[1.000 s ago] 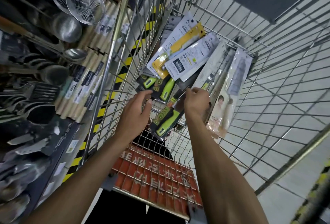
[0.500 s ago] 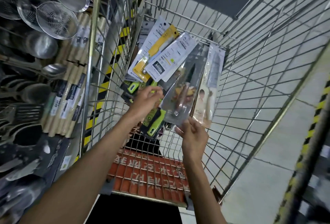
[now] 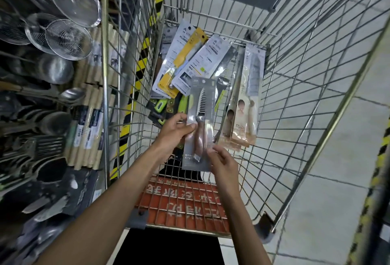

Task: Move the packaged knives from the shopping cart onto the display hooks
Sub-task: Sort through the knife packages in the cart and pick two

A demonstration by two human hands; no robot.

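Observation:
A grey packaged knife (image 3: 200, 116) with a brown handle is held upright over the wire shopping cart (image 3: 295, 95). My left hand (image 3: 175, 131) pinches its left edge at mid height. My right hand (image 3: 221, 159) grips its lower right corner. Behind it in the cart lie several more packs: white and yellow ones (image 3: 190, 59), green-handled ones (image 3: 164, 106) and beige ones (image 3: 244, 106) against the far wall.
A display rack on the left carries wire strainers (image 3: 65, 38), metal ladles (image 3: 52, 70), wooden-handled tools (image 3: 88, 127) and dark packaged utensils (image 3: 42, 201). The cart's orange seat flap (image 3: 183, 203) lies below my hands. Tiled floor is on the right.
The grey knife pack has been lifted out of the pile and turned upright. My left hand moved from the green-handled packs onto its left edge. My right hand stays at its bottom.

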